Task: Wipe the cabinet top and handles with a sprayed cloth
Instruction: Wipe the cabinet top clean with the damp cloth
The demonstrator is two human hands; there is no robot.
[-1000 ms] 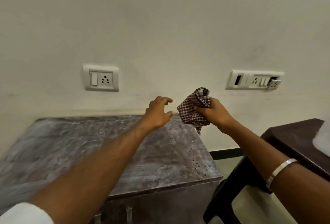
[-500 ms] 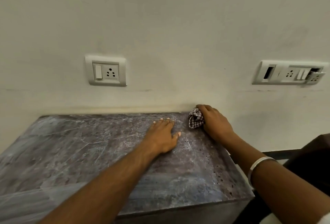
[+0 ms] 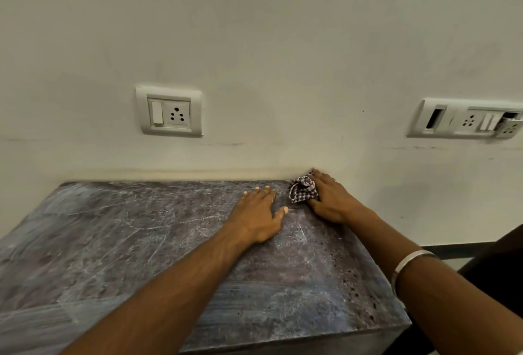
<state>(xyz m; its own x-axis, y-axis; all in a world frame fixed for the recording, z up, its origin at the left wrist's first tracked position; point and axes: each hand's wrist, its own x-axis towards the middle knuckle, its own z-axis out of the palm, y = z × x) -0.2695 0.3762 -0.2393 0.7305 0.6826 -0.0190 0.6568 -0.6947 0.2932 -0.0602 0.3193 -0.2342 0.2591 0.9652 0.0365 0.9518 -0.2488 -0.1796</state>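
Observation:
The cabinet top (image 3: 119, 255) is a worn grey-brown marbled slab set against the wall. A bunched checked cloth (image 3: 302, 191) lies at its far right corner, right by the wall. My right hand (image 3: 331, 199) covers the cloth and presses it onto the top, fingers curled over it. Flat on the slab just left of the cloth lies my left hand (image 3: 259, 213), fingers straight and spread, holding nothing. The cabinet's handles are out of view.
A white socket plate (image 3: 169, 111) is on the wall above the cabinet. A wider switch plate (image 3: 464, 119) with a loose part sits to the right. Dark furniture (image 3: 498, 258) stands right of the cabinet's edge.
Both hands came down from the air onto the cabinet top. The right hand brought the cloth to the far right corner; the left hand went flat on the slab.

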